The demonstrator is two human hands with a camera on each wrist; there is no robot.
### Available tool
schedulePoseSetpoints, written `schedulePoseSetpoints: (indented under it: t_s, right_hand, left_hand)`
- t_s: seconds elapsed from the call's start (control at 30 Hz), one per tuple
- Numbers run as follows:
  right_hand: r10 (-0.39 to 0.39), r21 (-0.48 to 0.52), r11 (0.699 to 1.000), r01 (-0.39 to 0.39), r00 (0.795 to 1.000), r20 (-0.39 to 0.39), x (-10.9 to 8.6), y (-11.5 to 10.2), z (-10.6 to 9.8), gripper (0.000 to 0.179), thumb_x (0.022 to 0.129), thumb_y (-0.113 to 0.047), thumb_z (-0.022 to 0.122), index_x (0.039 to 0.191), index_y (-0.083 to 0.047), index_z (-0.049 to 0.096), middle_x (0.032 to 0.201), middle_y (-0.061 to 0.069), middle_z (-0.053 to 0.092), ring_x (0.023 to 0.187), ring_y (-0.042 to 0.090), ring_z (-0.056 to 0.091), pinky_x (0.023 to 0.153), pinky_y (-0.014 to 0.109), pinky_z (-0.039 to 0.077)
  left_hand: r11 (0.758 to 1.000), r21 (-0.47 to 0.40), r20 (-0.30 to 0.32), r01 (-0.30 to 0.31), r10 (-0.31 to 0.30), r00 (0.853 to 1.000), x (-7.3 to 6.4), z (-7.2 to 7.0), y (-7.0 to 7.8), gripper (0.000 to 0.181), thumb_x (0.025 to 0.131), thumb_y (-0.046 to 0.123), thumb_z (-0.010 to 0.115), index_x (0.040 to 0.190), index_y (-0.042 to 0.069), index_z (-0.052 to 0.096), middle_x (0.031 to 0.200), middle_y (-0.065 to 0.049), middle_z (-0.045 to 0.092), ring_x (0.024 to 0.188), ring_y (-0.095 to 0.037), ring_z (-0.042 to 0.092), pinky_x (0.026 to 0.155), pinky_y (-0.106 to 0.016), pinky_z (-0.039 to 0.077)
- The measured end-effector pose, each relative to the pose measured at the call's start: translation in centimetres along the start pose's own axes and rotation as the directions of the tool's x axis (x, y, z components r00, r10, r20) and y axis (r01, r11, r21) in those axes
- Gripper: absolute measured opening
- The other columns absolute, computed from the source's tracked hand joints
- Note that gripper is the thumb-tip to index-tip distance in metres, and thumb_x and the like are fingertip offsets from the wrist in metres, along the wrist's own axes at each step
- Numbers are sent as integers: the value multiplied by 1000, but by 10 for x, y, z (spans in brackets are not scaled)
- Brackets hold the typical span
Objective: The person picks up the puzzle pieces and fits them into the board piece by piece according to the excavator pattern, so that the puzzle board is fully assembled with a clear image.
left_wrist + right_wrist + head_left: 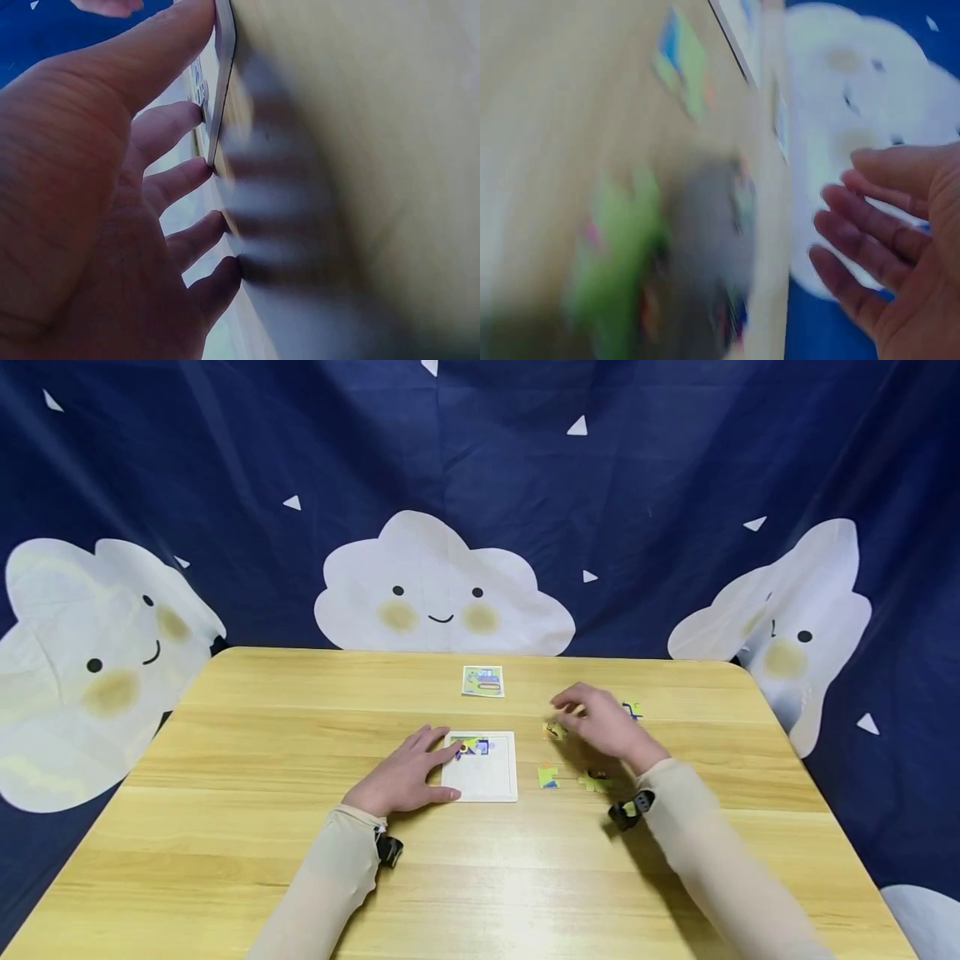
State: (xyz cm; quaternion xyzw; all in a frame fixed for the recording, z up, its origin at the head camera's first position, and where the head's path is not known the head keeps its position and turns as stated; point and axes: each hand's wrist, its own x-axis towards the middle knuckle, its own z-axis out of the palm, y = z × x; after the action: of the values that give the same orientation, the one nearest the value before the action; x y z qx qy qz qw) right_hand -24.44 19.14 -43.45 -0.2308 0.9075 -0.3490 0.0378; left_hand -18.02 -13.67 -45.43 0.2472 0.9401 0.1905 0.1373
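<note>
My left hand (405, 774) rests at the left side of a white puzzle tray (487, 781), its fingers spread. The index fingertip touches a puzzle piece (472, 746) lying at the tray's upper left, and the thumb lies along the lower left corner. In the left wrist view the fingertips (199, 166) meet the tray's edge and the table. To the right, my right hand (600, 722) hovers over the table with loosely bent fingers and nothing in them. Below its fingertips lies a loose puzzle piece (553, 732); another piece (633, 710) shows just beyond the hand.
Two more loose pieces, one green and blue (548, 777) and one mostly green (595, 782), lie right of the tray. A small picture card (483, 681) with a vehicle drawing lies behind the tray. A dark blue cloud-print curtain (630, 485) hangs behind the wooden table (225, 760).
</note>
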Motion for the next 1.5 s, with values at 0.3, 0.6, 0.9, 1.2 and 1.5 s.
schedulePoseSetpoints:
  t_s: [0.3,0.6,0.9,1.2,1.5]
  right_hand:
    - [160,-117,979,-170,983,-91,-17,42,-57,26,93,-4,66,116,7,64,107,19,62,92,33,58,79,47,48]
    - [270,-137,953,-270,963,-22,-25,73,-63,21,94,-3,63,112,7,64,105,20,57,91,33,58,75,44,49]
    - [252,-170,952,-253,967,-31,-27,94,-64,23,89,-3,69,109,7,65,102,21,53,87,34,54,78,49,46]
    - [262,-208,944,-255,965,3,-29,97,-62,34,89,-8,72,119,8,63,111,24,50,91,36,49,80,52,44]
    - [255,-204,947,-247,967,14,-29,98,-62,36,89,-6,71,121,7,61,112,23,49,90,34,47,79,50,43]
  left_hand:
    - [1000,14,7,15,-15,1000,0,2,0,75,90,46,69,152,15,40,160,-11,22,147,-35,11,116,-49,18]
    - [998,11,2,-61,61,998,-1,3,0,75,91,40,69,150,4,40,161,-8,22,148,-35,6,117,-49,14]
    - [997,-36,25,-71,72,997,2,3,-1,76,92,36,69,152,4,35,161,-8,20,147,-34,11,115,-52,18]
    - [999,-31,54,-28,29,998,3,1,1,78,91,40,69,153,7,34,163,-6,15,148,-29,11,114,-47,24]
    - [1000,-23,58,-1,3,998,4,0,3,80,89,41,71,153,9,35,163,-4,14,148,-27,11,114,-47,24]
